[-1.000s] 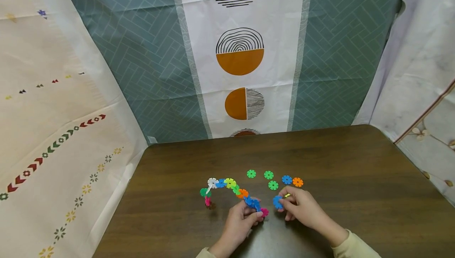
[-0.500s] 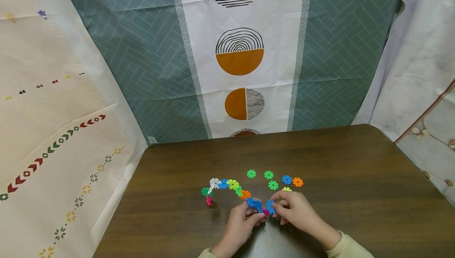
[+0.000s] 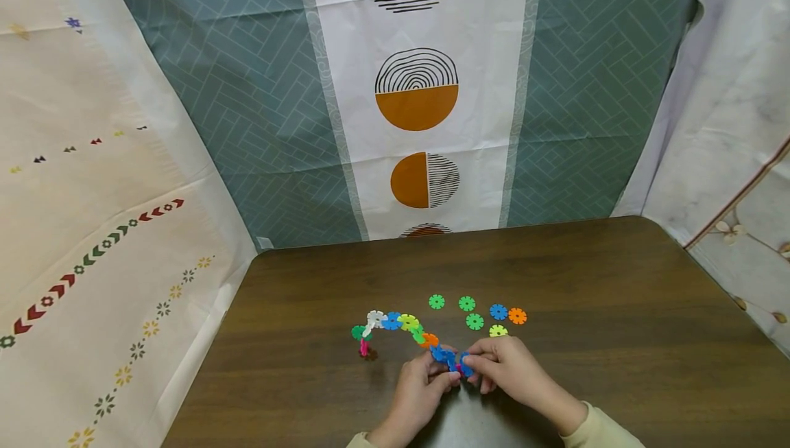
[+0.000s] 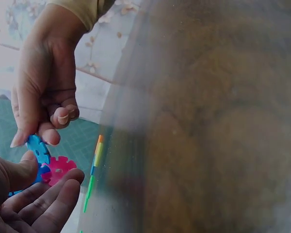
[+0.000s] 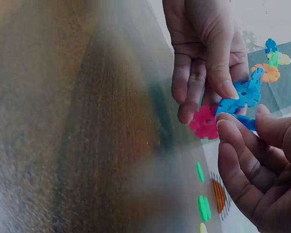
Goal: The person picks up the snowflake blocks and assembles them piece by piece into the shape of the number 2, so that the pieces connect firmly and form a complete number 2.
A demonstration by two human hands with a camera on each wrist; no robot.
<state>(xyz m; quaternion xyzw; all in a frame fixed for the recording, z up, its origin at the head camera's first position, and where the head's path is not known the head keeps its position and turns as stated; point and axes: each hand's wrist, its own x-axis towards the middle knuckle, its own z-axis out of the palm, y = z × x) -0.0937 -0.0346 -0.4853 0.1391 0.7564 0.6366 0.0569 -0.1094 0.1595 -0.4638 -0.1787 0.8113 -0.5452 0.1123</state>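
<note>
My left hand (image 3: 415, 393) pinches the near end of a chain of notched plastic discs, where blue pieces (image 5: 247, 93) meet a pink disc (image 5: 204, 122). From there the chain curves away through orange (image 3: 429, 340), green, yellow, blue and white discs (image 3: 376, 319) to a dark green and a pink one at its far left end. Between thumb and fingertips my right hand (image 3: 509, 369) holds a separate blue notched disc (image 4: 38, 148). That disc's edge is right at the pink disc, overlapping it in the head view. The fingers partly hide where the two meet.
Beyond my hands on the brown table (image 3: 296, 379) lie loose notched discs: several green ones (image 3: 474, 322), a blue one (image 3: 498, 311), an orange one (image 3: 518, 315) and a yellow one (image 3: 498, 331). Patterned cloths (image 3: 265, 91) hang behind and at both sides.
My right hand has moved left with the blue disc, up to the pink disc at the chain's end. The chain has shifted slightly right, and the loose yellow disc is uncovered.
</note>
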